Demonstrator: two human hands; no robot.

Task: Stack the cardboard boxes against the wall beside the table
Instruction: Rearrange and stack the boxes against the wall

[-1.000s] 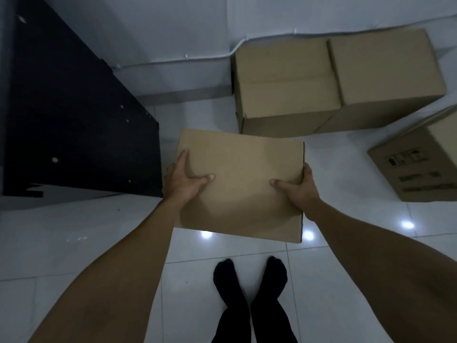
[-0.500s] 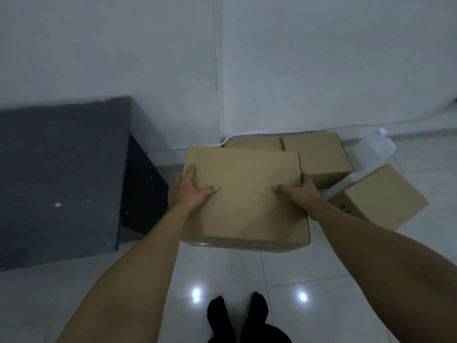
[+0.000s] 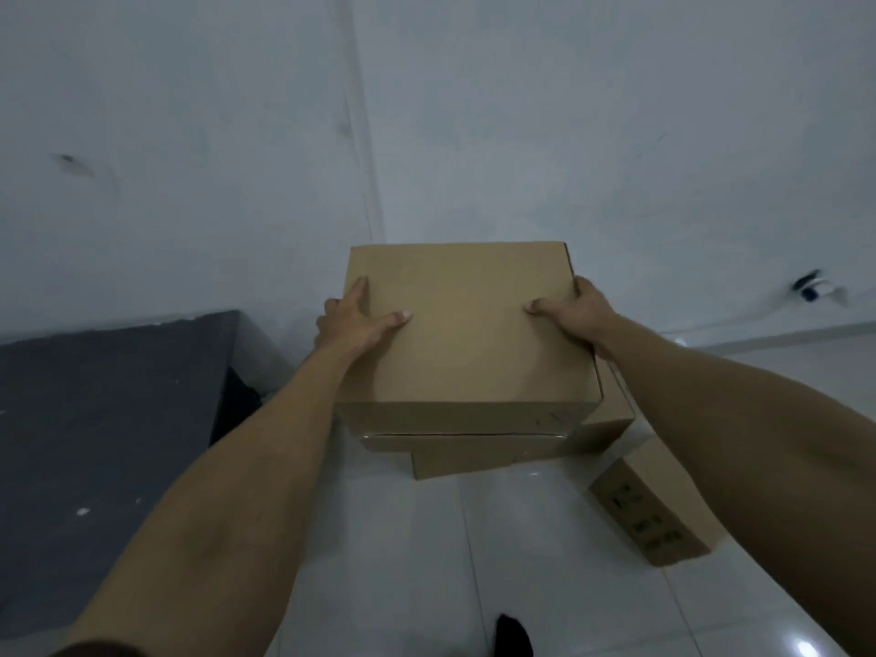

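A plain brown cardboard box [image 3: 467, 324] is held in front of me, over the boxes by the wall. My left hand [image 3: 353, 317] grips its left edge with the thumb lying on top. My right hand [image 3: 576, 312] grips its right edge the same way. Below it, the fronts of two cardboard boxes on the floor [image 3: 497, 455] show against the white wall; whether the held box touches them cannot be told. Another cardboard box with printed marks [image 3: 654, 509] lies tilted on the floor to the right.
The dark table [image 3: 95, 419] stands at the left, its end close to the boxes. The white wall [image 3: 474, 135] is straight ahead, with a small fitting [image 3: 813, 286] low at the right. Glossy white floor tiles [image 3: 450, 561] lie below, and my dark-socked foot [image 3: 512, 637] shows at the bottom.
I have stepped closer to the wall and raised my view. The held box has moved forward and now sits over the two floor boxes, hiding most of them.
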